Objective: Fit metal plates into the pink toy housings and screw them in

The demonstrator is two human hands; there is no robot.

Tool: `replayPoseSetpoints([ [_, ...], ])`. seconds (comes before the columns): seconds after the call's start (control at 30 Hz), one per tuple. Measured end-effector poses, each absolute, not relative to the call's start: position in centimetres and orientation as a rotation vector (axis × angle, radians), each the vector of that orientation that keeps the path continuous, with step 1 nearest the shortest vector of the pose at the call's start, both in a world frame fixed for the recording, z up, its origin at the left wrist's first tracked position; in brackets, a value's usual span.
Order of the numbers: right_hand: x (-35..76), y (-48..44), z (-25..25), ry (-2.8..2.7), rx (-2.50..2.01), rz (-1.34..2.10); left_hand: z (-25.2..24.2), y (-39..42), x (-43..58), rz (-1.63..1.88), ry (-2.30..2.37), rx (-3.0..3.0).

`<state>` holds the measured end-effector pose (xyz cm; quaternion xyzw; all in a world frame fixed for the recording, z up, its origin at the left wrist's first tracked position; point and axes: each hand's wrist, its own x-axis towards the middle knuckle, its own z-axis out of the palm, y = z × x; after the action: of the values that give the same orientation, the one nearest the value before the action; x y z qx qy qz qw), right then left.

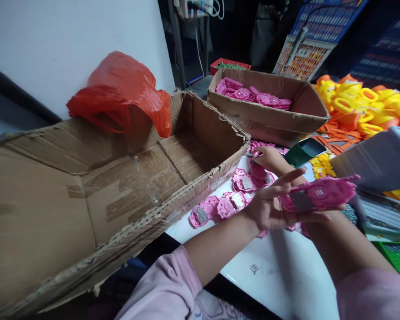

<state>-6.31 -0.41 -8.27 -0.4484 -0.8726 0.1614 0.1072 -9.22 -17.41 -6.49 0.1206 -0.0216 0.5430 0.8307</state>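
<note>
My left hand [271,206] holds a pink plastic toy casing [323,193] with a grey plate on it, above the white tabletop. The casing lies across the fingers while the thumb points up and apart. Crossing behind it, my right hand [271,159] reaches to the pink casings beside the cardboard boxes. Its fingers are closed at the edge of one pink casing [257,170]; the fingertips are partly hidden. More pink casings [205,211] with silver plates lie on the white tabletop [246,271], left of my hands.
A large open cardboard box [120,191] fills the left, a red plastic bag [120,93] over its back edge. Behind stands a smaller cardboard box [263,118] of pink parts. Yellow toy parts [363,100], a dark green container [305,151] and a green tray [395,262] are on the right.
</note>
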Motion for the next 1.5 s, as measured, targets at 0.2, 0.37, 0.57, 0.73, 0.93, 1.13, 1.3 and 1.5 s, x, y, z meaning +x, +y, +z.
replayPoseSetpoints([
  [0.2, -2.2, -2.4, -6.8, -2.113, -1.351, 0.593, -5.8, -17.6, -10.2, 1.082, 0.008, 0.307],
  [0.37, 3.9, -8.4, -6.1, -1.739, -1.280, 0.746, -5.7, -17.3, -9.8, 1.116, 0.099, 0.311],
  [0.57, 7.7, -14.4, -6.9, -1.319, -1.078, 1.032, -6.3, -17.0, -8.9, 1.262, 0.200, 0.466],
  [0.73, 8.2, -15.9, -7.1, -1.182, -0.902, 1.082, -7.4, -16.9, -7.9, 1.188, 0.330, 0.583],
  [0.93, 9.3, -15.6, -7.4, -1.568, -1.076, 0.525, -8.0, -17.7, -6.6, 1.072, 0.484, 0.627],
  [1.13, 9.0, -15.6, -6.7, -1.832, -1.079, 0.216, -8.0, -17.6, -6.6, 1.065, 0.576, 0.594],
  [1.3, 8.7, -16.0, -6.7, -1.812, -1.107, 0.119, -7.8, -17.6, -6.6, 1.075, 0.563, 0.598],
  [1.5, 8.5, -16.0, -7.1, -1.735, -1.150, 0.194, -7.7, -17.6, -6.7, 1.078, 0.580, 0.625],
])
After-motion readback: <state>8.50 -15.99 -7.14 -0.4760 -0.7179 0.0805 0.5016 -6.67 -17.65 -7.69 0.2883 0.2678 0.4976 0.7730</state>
